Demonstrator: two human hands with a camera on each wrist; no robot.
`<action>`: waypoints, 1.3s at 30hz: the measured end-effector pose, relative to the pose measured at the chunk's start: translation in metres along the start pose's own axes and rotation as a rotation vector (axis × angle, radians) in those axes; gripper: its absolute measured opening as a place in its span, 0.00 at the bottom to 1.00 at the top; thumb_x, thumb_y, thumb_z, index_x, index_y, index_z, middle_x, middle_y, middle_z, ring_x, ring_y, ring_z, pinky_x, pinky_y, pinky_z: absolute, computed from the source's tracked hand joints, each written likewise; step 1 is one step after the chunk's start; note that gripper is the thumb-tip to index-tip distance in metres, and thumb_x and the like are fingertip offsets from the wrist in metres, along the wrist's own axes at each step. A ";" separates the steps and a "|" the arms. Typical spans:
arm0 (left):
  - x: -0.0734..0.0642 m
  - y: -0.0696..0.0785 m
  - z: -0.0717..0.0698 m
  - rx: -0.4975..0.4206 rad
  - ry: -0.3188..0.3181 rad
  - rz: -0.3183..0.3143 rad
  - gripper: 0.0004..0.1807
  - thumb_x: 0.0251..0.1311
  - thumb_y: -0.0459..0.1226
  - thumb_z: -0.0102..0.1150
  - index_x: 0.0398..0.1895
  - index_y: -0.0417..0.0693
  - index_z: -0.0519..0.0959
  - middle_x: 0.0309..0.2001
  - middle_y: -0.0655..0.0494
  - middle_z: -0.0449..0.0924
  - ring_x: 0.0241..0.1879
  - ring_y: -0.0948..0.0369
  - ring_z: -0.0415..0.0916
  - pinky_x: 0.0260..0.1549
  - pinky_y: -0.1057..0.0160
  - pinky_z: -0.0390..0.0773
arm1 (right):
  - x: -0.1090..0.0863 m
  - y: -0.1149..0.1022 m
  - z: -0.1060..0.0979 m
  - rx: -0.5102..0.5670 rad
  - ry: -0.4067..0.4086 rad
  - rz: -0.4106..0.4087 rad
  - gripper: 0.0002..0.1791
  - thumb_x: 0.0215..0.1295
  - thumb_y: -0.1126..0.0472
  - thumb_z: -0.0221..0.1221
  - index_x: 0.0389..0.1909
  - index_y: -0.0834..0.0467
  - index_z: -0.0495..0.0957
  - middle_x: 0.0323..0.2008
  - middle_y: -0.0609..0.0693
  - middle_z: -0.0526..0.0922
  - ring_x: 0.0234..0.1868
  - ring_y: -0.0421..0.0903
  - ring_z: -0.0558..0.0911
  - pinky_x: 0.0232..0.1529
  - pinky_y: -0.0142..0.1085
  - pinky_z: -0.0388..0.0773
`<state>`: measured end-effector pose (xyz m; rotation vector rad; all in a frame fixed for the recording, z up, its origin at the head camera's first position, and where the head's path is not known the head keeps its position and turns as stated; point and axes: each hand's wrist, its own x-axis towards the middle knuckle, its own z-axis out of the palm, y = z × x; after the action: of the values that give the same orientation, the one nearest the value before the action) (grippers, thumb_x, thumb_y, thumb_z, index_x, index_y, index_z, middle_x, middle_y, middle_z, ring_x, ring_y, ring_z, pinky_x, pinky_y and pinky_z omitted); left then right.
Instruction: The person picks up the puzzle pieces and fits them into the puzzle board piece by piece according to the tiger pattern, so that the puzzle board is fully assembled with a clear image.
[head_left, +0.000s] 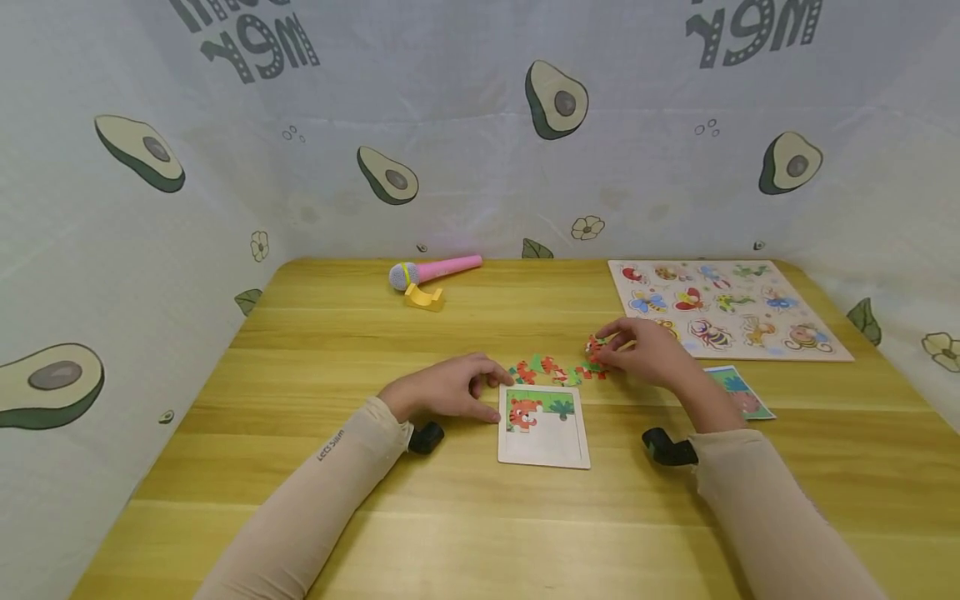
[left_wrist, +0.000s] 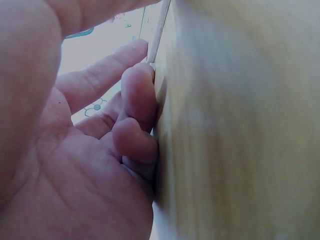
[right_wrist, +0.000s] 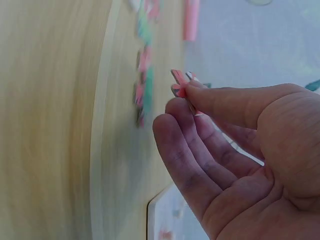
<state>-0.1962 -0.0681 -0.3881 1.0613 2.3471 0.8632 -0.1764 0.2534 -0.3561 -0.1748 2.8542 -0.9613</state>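
A white square puzzle tray (head_left: 543,450) lies on the table, with a few joined pieces showing a tiger's face (head_left: 522,412) and green leaves in its upper part. My left hand (head_left: 453,387) rests at the tray's left side, index fingertip at the top left corner and thumb at the left edge. In the left wrist view its last fingers (left_wrist: 137,100) are bent against the tabletop. My right hand (head_left: 645,354) pinches a small red puzzle piece (right_wrist: 180,84) between thumb and fingers, above the table. Several loose puzzle pieces (head_left: 550,365) lie just beyond the tray.
A large board of insect pictures (head_left: 735,312) lies at the back right. A picture card (head_left: 738,392) lies partly behind my right wrist. Farther back on the left are a pink toy microphone (head_left: 438,268) and a yellow curved block (head_left: 424,298). A printed curtain (head_left: 480,150) surrounds the table.
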 end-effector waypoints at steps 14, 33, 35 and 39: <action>-0.001 -0.003 -0.002 -0.018 -0.006 0.017 0.26 0.61 0.42 0.72 0.62 0.50 0.78 0.46 0.58 0.71 0.37 0.61 0.68 0.38 0.65 0.69 | -0.026 -0.033 0.012 0.246 -0.156 -0.021 0.18 0.62 0.62 0.70 0.50 0.67 0.82 0.34 0.53 0.83 0.31 0.49 0.85 0.37 0.42 0.83; 0.002 -0.005 -0.002 -0.038 -0.011 0.020 0.25 0.62 0.42 0.71 0.62 0.50 0.78 0.46 0.58 0.72 0.37 0.62 0.68 0.38 0.66 0.70 | -0.028 -0.047 0.046 0.175 -0.277 -0.085 0.11 0.55 0.66 0.74 0.38 0.63 0.85 0.25 0.47 0.85 0.27 0.42 0.81 0.31 0.36 0.77; 0.001 -0.005 -0.002 -0.043 -0.011 0.018 0.25 0.62 0.42 0.71 0.62 0.50 0.78 0.47 0.58 0.72 0.37 0.62 0.68 0.38 0.65 0.70 | -0.028 -0.049 0.049 0.171 -0.272 -0.086 0.11 0.55 0.65 0.74 0.37 0.63 0.85 0.25 0.47 0.85 0.27 0.42 0.81 0.31 0.36 0.77; 0.002 -0.005 -0.001 -0.044 -0.012 0.013 0.25 0.62 0.42 0.71 0.62 0.51 0.78 0.47 0.58 0.72 0.38 0.62 0.69 0.39 0.65 0.70 | -0.029 -0.053 0.052 0.106 -0.251 -0.090 0.12 0.54 0.61 0.76 0.35 0.60 0.85 0.26 0.46 0.83 0.28 0.42 0.79 0.32 0.36 0.75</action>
<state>-0.2007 -0.0701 -0.3909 1.0615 2.3032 0.9069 -0.1361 0.1848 -0.3623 -0.3867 2.5797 -1.0242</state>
